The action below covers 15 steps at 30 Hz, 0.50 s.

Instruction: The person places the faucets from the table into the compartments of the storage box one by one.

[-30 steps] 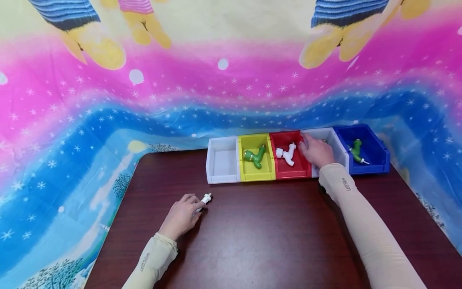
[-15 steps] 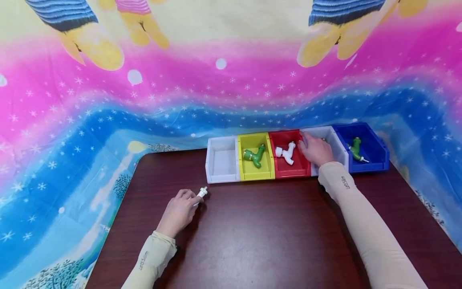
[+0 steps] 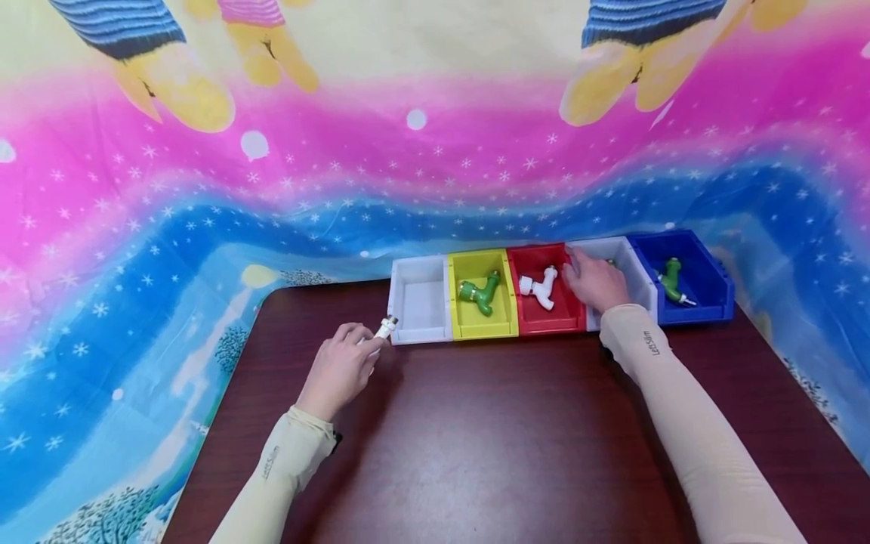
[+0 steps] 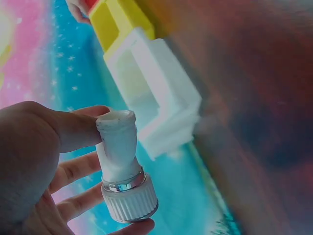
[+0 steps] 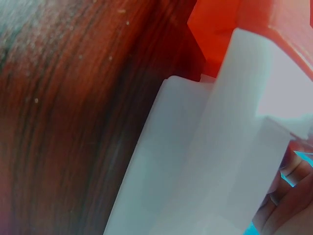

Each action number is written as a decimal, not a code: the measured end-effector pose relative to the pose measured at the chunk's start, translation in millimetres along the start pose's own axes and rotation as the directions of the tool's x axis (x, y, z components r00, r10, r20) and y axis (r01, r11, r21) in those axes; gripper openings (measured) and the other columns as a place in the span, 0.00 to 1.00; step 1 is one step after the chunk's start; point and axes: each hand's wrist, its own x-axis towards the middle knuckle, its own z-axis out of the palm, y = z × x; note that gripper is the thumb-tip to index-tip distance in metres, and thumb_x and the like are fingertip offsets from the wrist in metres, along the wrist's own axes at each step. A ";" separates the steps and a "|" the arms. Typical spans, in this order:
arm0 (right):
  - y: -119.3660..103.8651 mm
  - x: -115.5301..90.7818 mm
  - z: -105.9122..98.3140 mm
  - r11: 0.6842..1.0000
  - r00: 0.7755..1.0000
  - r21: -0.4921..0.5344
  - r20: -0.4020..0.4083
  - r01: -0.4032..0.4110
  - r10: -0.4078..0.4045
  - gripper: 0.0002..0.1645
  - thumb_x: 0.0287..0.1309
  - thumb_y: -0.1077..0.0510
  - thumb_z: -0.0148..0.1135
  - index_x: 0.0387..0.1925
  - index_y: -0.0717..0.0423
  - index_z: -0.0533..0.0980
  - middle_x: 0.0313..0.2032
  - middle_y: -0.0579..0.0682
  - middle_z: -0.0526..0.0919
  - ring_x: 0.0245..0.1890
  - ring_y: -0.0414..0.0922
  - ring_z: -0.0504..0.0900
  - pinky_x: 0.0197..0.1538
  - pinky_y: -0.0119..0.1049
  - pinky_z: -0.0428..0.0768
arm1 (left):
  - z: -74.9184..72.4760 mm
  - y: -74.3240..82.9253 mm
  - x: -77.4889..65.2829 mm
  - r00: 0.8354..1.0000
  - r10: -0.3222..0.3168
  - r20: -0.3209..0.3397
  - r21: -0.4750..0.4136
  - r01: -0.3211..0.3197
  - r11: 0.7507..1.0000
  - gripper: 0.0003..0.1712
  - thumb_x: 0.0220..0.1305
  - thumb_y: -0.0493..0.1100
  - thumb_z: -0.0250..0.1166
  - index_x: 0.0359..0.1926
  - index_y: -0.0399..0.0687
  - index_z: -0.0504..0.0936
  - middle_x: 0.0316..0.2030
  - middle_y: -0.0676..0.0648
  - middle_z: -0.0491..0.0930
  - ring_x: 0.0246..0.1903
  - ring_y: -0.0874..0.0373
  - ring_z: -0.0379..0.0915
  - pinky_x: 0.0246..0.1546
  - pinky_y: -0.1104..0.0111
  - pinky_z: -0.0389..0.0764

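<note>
Between thumb and fingers, my left hand [image 3: 337,369] holds a white plastic tap [image 3: 385,329], close to the left wall of the leftmost white bin [image 3: 420,302]. In the left wrist view, the tap's ribbed knob and shiny metal ring point down, away from the thumb. My right hand [image 3: 598,284] is over the pale grey bin [image 3: 637,276], fingers at the wall it shares with the red bin [image 3: 550,325]. The right wrist view shows some bent fingers [image 5: 288,196] past that bin's edge; I cannot tell whether they grip anything. A green part shows behind this hand.
Five joined bins line the back of the dark wooden table [image 3: 476,438]. A green tap [image 3: 481,293] lies in the yellow bin [image 3: 503,329], a white tap [image 3: 540,289] in the red one, and another green tap [image 3: 671,281] in the blue bin [image 3: 710,283]. A printed cloth [image 3: 435,181] hangs behind.
My left hand has moved up and away from me with the white tap, from over the table to beside the leftmost bin. The right hand stays in place.
</note>
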 end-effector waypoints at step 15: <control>-1.8 -1.4 -1.2 1.000 1.000 -0.004 0.002 0.006 -0.006 0.39 0.79 0.44 0.45 0.84 0.45 0.51 0.66 0.68 0.74 0.60 0.71 0.74 0.65 0.71 0.67 | 2.9 23.3 84.8 0.998 -0.014 0.063 0.031 0.012 0.999 0.13 0.71 0.45 0.68 0.53 0.65 0.87 0.47 0.50 0.83 0.56 0.48 0.74 0.40 0.53 0.84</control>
